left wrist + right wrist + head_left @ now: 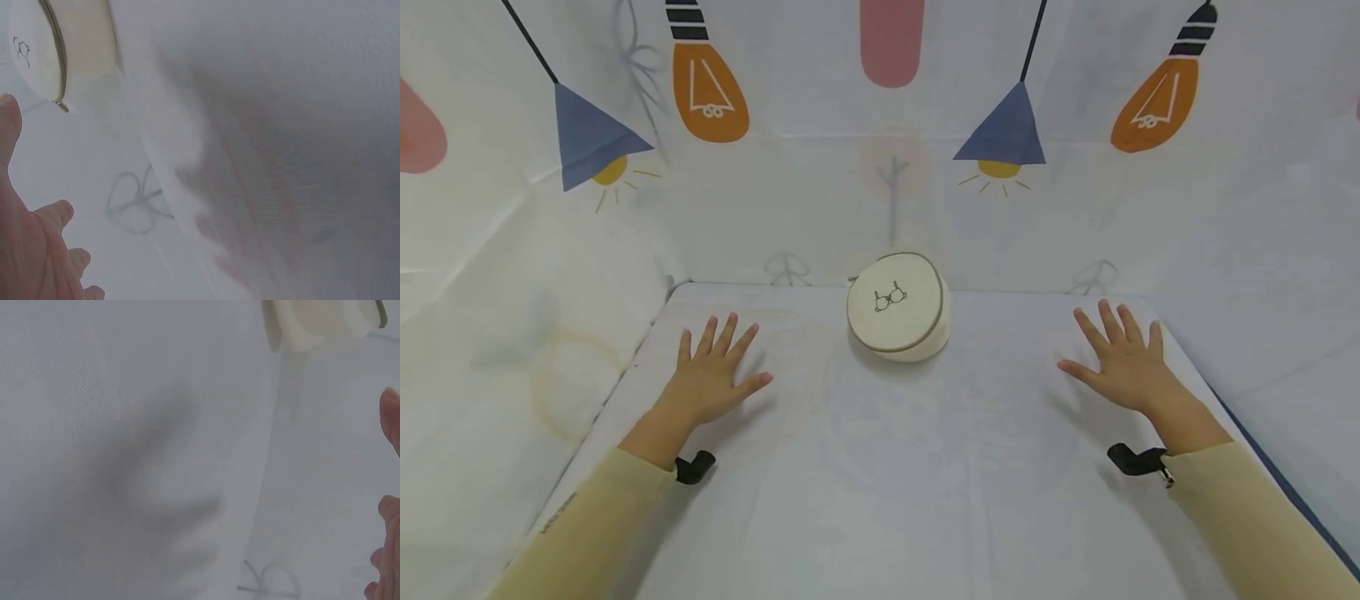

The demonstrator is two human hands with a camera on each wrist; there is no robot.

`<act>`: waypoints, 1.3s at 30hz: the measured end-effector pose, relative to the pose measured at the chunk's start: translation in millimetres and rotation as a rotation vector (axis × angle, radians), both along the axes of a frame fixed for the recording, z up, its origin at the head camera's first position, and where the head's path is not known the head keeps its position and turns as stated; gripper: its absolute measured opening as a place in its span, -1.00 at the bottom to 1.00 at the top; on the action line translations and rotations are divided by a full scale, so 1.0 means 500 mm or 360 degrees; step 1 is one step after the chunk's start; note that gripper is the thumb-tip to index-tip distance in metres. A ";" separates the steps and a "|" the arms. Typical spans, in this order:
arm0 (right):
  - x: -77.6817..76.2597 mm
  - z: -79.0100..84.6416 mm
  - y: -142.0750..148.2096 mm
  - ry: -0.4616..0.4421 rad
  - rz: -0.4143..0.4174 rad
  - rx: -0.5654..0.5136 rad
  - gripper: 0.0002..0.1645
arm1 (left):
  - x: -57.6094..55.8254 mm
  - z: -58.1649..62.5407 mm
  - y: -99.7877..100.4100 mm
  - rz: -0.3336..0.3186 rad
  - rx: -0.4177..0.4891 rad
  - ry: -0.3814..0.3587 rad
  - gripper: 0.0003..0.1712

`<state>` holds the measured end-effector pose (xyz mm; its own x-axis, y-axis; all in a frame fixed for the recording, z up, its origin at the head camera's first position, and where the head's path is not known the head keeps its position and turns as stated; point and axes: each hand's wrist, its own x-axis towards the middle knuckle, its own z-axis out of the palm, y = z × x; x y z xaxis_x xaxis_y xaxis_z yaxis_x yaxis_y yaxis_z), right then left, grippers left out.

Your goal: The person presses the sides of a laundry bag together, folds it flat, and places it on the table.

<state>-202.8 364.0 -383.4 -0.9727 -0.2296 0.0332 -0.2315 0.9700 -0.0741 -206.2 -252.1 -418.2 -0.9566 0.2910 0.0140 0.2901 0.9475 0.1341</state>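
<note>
A round cream zip case (895, 304) with a small drawing of glasses on its lid stands at the back middle of the white table (880, 467). Its zip runs around the lid's edge and looks closed, with the pull showing in the left wrist view. My left hand (711, 375) is spread palm down over the table, to the left of the case and apart from it. On the other side, my right hand (1123, 367) is held the same way, fingers spread, casting a shadow on the cloth. Neither hand holds anything.
A white cloth wall printed with blue lamps (1003, 125), orange bulbs (711, 92) and pink shapes rises right behind the case. More cloth closes in the left and right sides. Each wrist carries a black strap mount (694, 467).
</note>
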 end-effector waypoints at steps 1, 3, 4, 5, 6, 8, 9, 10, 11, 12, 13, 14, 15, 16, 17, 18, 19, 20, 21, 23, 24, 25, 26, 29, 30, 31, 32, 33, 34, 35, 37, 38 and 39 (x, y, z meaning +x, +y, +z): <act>0.000 0.000 -0.002 -0.0005 -0.0004 -0.0003 0.16 | 0.000 -0.001 0.002 -0.0001 0.0008 -0.0006 0.07; 0.000 0.001 -0.005 -0.0013 -0.0011 -0.0011 0.16 | 0.000 -0.004 0.005 0.0002 0.0021 -0.0012 0.07; -0.001 0.001 -0.007 -0.0016 -0.0015 -0.0013 0.16 | 0.000 -0.005 0.006 0.0005 0.0022 -0.0016 0.07; -0.001 0.001 -0.008 -0.0020 -0.0017 -0.0014 0.15 | 0.001 -0.006 0.008 0.0006 0.0028 -0.0015 0.07; -0.001 0.002 -0.010 -0.0021 -0.0018 -0.0018 0.15 | 0.001 -0.007 0.010 0.0006 0.0034 -0.0014 0.07; -0.001 0.002 -0.012 -0.0020 -0.0020 -0.0025 0.15 | 0.000 -0.010 0.014 -0.0002 0.0049 -0.0004 0.07; 0.000 0.003 -0.012 -0.0015 -0.0021 -0.0024 0.15 | -0.002 -0.010 0.017 -0.0008 0.0056 -0.0004 0.06; 0.001 0.002 -0.014 -0.0007 -0.0019 -0.0024 0.15 | -0.001 -0.010 0.019 -0.0013 0.0066 0.0002 0.06; 0.001 0.002 -0.016 0.0000 -0.0015 -0.0029 0.15 | -0.002 -0.010 0.021 -0.0016 0.0075 0.0008 0.06; 0.001 0.001 -0.018 0.0008 -0.0013 -0.0036 0.15 | -0.002 -0.009 0.024 -0.0020 0.0082 0.0010 0.05; 0.001 0.001 -0.020 0.0019 -0.0010 -0.0041 0.15 | -0.002 -0.008 0.028 -0.0022 0.0090 0.0009 0.05; 0.001 0.001 -0.022 0.0030 -0.0006 -0.0052 0.15 | -0.003 -0.007 0.031 -0.0023 0.0095 0.0011 0.05; 0.001 0.001 -0.025 0.0040 0.0000 -0.0068 0.14 | -0.005 -0.006 0.034 -0.0020 0.0101 0.0008 0.05; 0.001 0.001 -0.028 0.0049 0.0006 -0.0085 0.14 | -0.006 -0.004 0.038 -0.0017 0.0108 0.0007 0.05; 0.000 0.001 -0.033 0.0055 0.0012 -0.0101 0.14 | -0.006 -0.002 0.042 -0.0013 0.0117 0.0005 0.05; -0.001 0.002 -0.037 0.0063 0.0019 -0.0119 0.13 | -0.007 0.001 0.047 -0.0012 0.0126 0.0002 0.05; -0.001 0.002 -0.042 0.0077 0.0031 -0.0135 0.13 | -0.007 0.003 0.052 -0.0010 0.0138 -0.0004 0.05; -0.002 0.003 -0.047 0.0084 0.0039 -0.0155 0.13 | -0.008 0.005 0.056 -0.0007 0.0147 -0.0006 0.05; -0.002 0.003 -0.052 0.0093 0.0048 -0.0170 0.12 | -0.008 0.006 0.061 -0.0005 0.0161 -0.0013 0.05; -0.003 0.005 -0.060 0.0105 0.0062 -0.0197 0.11 | -0.011 0.007 0.071 -0.0002 0.0177 -0.0018 0.05; -0.003 0.005 -0.063 0.0115 0.0070 -0.0211 0.10 | -0.013 0.006 0.075 -0.0003 0.0184 -0.0021 0.05; -0.004 0.006 -0.067 0.0122 0.0076 -0.0222 0.09 | -0.015 0.005 0.079 -0.0001 0.0192 -0.0021 0.05; -0.005 0.007 -0.070 0.0129 0.0081 -0.0233 0.08 | -0.017 0.003 0.083 0.0000 0.0201 -0.0017 0.05; -0.010 0.007 -0.081 0.0139 0.0085 -0.0242 0.06 | -0.023 -0.002 0.095 -0.0013 0.0226 -0.0004 0.05; -0.013 0.007 -0.085 0.0142 0.0091 -0.0250 0.06 | -0.025 -0.003 0.099 -0.0019 0.0239 -0.0005 0.05; -0.015 0.008 -0.090 0.0138 0.0096 -0.0262 0.05 | -0.027 -0.003 0.104 -0.0025 0.0252 -0.0006 0.05; -0.016 0.008 -0.096 0.0137 0.0102 -0.0275 0.05 | -0.030 -0.003 0.109 -0.0034 0.0264 -0.0007 0.05; -0.017 0.008 -0.102 0.0135 0.0108 -0.0290 0.05 | -0.032 -0.004 0.114 -0.0041 0.0272 -0.0006 0.05; -0.018 0.009 -0.108 0.0139 0.0120 -0.0309 0.04 | -0.035 -0.004 0.119 -0.0051 0.0288 -0.0006 0.05; -0.019 0.009 -0.113 0.0145 0.0134 -0.0328 0.04 | -0.037 -0.004 0.124 -0.0060 0.0303 -0.0005 0.04; -0.022 0.009 -0.124 0.0155 0.0150 -0.0357 0.04 | -0.042 -0.005 0.134 -0.0076 0.0325 -0.0004 0.03; -0.022 0.011 -0.129 0.0161 0.0156 -0.0369 0.04 | -0.044 -0.004 0.139 -0.0086 0.0336 0.0002 0.02; -0.023 0.013 -0.134 0.0165 0.0160 -0.0381 0.04 | -0.046 -0.004 0.144 -0.0094 0.0347 0.0005 0.01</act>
